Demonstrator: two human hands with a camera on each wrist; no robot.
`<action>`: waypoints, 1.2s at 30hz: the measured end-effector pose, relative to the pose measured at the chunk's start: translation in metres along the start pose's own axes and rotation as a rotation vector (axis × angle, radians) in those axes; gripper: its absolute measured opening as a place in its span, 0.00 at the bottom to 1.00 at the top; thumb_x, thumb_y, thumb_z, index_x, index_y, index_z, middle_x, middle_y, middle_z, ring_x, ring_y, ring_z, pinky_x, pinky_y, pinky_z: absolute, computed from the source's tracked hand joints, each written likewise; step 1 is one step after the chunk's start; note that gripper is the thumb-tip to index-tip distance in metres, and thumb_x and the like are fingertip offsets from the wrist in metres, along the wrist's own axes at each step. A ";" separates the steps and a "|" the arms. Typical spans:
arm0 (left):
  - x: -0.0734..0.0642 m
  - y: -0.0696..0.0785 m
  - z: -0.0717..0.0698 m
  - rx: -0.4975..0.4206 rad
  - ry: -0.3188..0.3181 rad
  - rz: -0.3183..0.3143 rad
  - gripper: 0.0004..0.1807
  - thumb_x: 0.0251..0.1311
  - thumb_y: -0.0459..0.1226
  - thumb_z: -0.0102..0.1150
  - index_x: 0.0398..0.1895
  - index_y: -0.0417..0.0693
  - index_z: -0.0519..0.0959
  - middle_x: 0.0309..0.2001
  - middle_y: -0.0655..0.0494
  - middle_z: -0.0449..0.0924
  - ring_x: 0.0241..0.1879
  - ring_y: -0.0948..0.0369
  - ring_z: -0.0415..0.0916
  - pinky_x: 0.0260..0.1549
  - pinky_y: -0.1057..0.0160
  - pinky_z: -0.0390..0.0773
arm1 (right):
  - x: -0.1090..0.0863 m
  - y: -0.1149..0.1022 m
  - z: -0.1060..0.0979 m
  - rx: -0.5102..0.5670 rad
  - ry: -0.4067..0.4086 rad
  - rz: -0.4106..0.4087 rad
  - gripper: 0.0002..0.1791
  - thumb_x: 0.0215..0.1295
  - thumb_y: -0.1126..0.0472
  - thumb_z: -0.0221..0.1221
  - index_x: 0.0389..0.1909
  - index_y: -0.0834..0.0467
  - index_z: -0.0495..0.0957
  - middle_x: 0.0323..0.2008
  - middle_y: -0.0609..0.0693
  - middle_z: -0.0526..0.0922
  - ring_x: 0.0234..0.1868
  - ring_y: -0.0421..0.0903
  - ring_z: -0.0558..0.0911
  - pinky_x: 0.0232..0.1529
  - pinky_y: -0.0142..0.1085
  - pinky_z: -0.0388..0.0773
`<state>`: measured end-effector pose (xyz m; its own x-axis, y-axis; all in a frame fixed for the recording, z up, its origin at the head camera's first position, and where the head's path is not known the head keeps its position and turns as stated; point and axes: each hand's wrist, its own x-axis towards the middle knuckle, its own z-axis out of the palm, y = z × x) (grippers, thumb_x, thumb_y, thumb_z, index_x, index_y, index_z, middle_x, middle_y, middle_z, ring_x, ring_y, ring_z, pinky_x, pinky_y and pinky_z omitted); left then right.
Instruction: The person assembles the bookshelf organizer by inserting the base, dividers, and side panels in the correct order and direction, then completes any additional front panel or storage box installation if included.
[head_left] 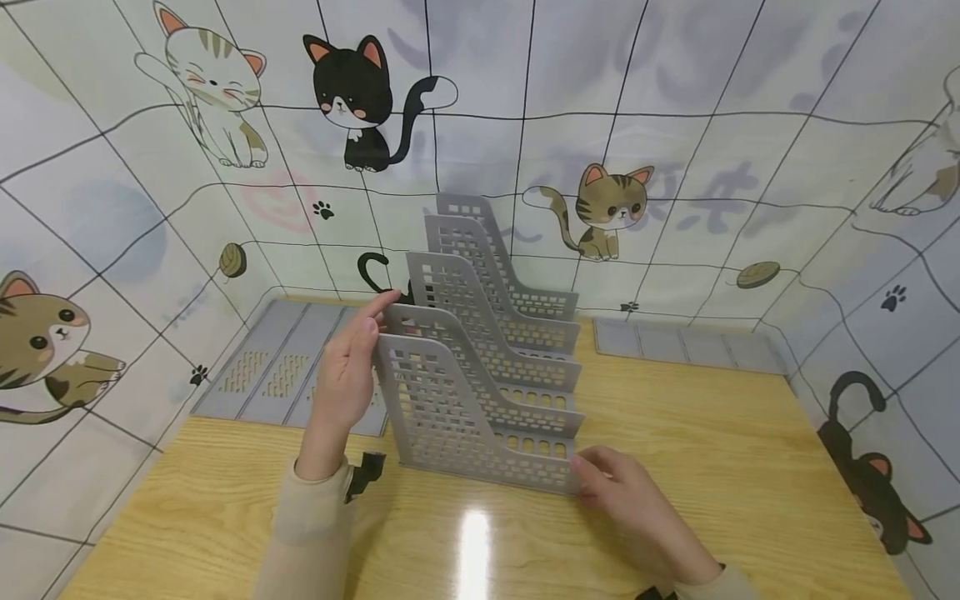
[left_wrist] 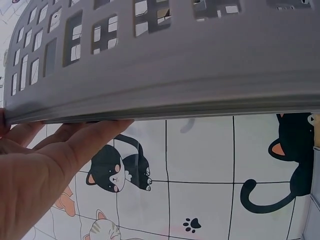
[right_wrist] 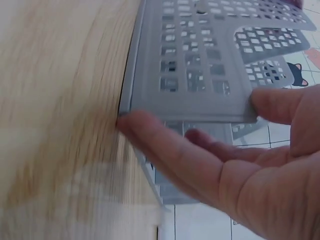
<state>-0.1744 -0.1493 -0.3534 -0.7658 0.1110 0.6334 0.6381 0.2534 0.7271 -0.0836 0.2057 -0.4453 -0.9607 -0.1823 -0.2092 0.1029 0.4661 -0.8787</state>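
A grey plastic file rack (head_left: 517, 467) with several upright perforated dividers stands on the wooden table. My left hand (head_left: 345, 375) is at its tall back side, the thumb by the top corner of the nearest divider. In the left wrist view, the fingers of the left hand (left_wrist: 55, 170) lie nearly straight against the rack's back edge. At the low front end, my right hand (head_left: 622, 492) holds the near corner. From the right wrist, the thumb (right_wrist: 275, 105) touches the divider's upper corner and the index finger (right_wrist: 170, 145) its bottom corner.
Flat grey slotted panels (head_left: 258, 367) lie joined on the table at the back left, partly behind the left hand. Another flat grey panel (head_left: 697, 346) lies at the back right. A cat-printed sheet (head_left: 487, 150) hangs behind and beside the wooden table (head_left: 712, 433).
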 end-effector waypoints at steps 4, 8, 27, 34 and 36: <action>0.000 0.001 0.000 0.003 -0.012 -0.009 0.25 0.83 0.39 0.33 0.73 0.49 0.73 0.54 0.42 0.84 0.52 0.59 0.80 0.49 0.67 0.78 | -0.001 -0.006 0.004 0.033 0.040 0.064 0.26 0.80 0.53 0.55 0.62 0.73 0.75 0.58 0.67 0.81 0.42 0.54 0.89 0.47 0.47 0.87; 0.000 0.004 0.000 0.001 -0.019 -0.019 0.25 0.83 0.39 0.32 0.74 0.50 0.72 0.56 0.42 0.83 0.54 0.57 0.80 0.51 0.66 0.78 | -0.002 -0.009 0.008 0.074 0.075 0.097 0.25 0.79 0.54 0.56 0.62 0.72 0.75 0.61 0.68 0.79 0.43 0.54 0.88 0.48 0.47 0.87; 0.000 0.002 -0.003 -0.067 -0.032 0.014 0.27 0.83 0.39 0.28 0.74 0.44 0.72 0.53 0.34 0.83 0.50 0.55 0.81 0.46 0.68 0.79 | -0.001 -0.018 0.006 0.198 0.055 0.130 0.28 0.77 0.56 0.56 0.67 0.74 0.70 0.64 0.70 0.76 0.47 0.55 0.86 0.50 0.49 0.85; -0.001 0.003 -0.002 -0.041 -0.006 -0.022 0.23 0.82 0.38 0.38 0.71 0.46 0.75 0.50 0.38 0.85 0.44 0.60 0.82 0.41 0.70 0.80 | 0.000 -0.010 0.005 0.198 0.037 0.138 0.27 0.78 0.56 0.55 0.65 0.74 0.70 0.61 0.70 0.78 0.45 0.54 0.86 0.49 0.49 0.86; -0.001 0.003 -0.001 -0.045 0.010 -0.044 0.22 0.81 0.37 0.40 0.71 0.46 0.76 0.49 0.39 0.85 0.41 0.63 0.82 0.40 0.70 0.80 | 0.003 -0.005 0.003 0.204 0.012 0.150 0.29 0.78 0.55 0.54 0.66 0.75 0.69 0.62 0.71 0.76 0.45 0.55 0.86 0.48 0.49 0.86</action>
<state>-0.1716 -0.1500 -0.3519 -0.7926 0.0914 0.6029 0.6069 0.2141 0.7654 -0.0862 0.1997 -0.4429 -0.9335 -0.1138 -0.3400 0.2934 0.3024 -0.9069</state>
